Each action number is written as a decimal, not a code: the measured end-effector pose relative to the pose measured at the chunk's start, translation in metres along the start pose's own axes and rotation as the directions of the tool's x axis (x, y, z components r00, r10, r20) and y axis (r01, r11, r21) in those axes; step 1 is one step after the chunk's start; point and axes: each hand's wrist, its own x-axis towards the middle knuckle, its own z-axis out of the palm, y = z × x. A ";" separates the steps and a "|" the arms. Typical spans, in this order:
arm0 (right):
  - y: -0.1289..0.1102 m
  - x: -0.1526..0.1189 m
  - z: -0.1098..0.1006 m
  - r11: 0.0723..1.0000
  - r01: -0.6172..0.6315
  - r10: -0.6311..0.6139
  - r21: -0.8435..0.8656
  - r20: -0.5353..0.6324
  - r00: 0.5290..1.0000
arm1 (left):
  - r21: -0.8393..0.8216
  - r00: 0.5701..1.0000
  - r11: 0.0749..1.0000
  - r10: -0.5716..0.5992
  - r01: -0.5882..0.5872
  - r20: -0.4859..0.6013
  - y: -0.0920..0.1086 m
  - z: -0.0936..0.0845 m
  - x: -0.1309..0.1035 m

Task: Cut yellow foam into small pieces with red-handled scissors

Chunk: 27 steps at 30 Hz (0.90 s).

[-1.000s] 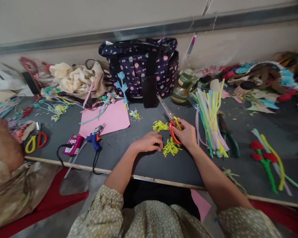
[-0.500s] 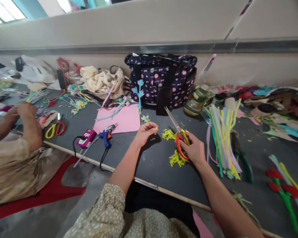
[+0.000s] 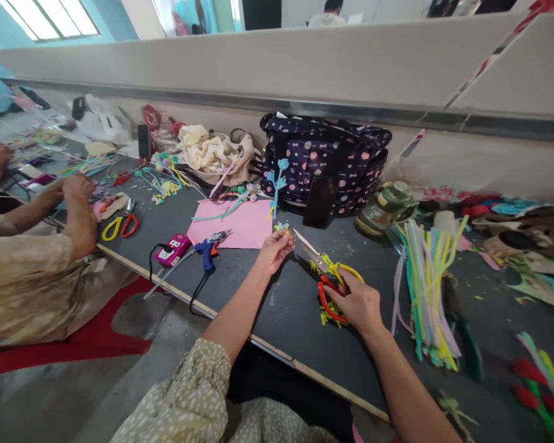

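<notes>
Loose, white-flecked olive sleeve [image 3: 182, 384]

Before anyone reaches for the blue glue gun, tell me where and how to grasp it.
Probably best by the handle of the blue glue gun, from the near table edge: the handle points that way, the nozzle end away, over the pink sheet.

Bare dark tabletop [image 3: 277, 314] gives a low way in from the near edge, between the forearms; ahead, the scissors [image 3: 322, 265] in the right hand [image 3: 360, 301] slant across toward the left hand [image 3: 273, 253]. Rightward, only a narrow gap precedes the pastel stems [image 3: 427, 289]. The navy bag [image 3: 300, 157] and phone [image 3: 321, 200] block the far side, the glue gun [image 3: 207, 249] the left
</notes>
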 end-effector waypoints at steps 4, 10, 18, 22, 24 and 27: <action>-0.001 -0.001 0.001 0.997 0.071 -0.071 0.006 -0.021 0.997 | -0.004 1.000 1.000 -0.003 0.003 0.007 0.001 0.000 0.000; 0.000 -0.002 0.005 0.996 0.087 -0.088 -0.009 -0.051 0.995 | -0.027 1.000 1.000 -0.013 0.013 0.002 0.000 0.001 -0.001; -0.001 -0.002 0.005 0.994 0.106 -0.107 -0.014 -0.031 0.994 | -0.055 1.000 0.998 -0.009 0.008 -0.020 -0.002 -0.002 0.001; 0.000 -0.002 0.007 0.994 0.105 -0.107 -0.035 -0.054 0.993 | -0.093 1.000 0.996 0.000 -0.003 -0.025 -0.003 -0.004 0.002; 0.001 -0.001 0.007 0.993 0.108 -0.111 -0.045 -0.061 0.992 | -0.104 1.000 0.995 -0.004 0.001 -0.030 -0.002 -0.004 0.002; 0.001 -0.001 0.007 0.991 0.120 -0.125 -0.064 -0.075 0.989 | -0.106 0.999 0.994 -0.004 0.001 -0.032 -0.001 -0.002 0.001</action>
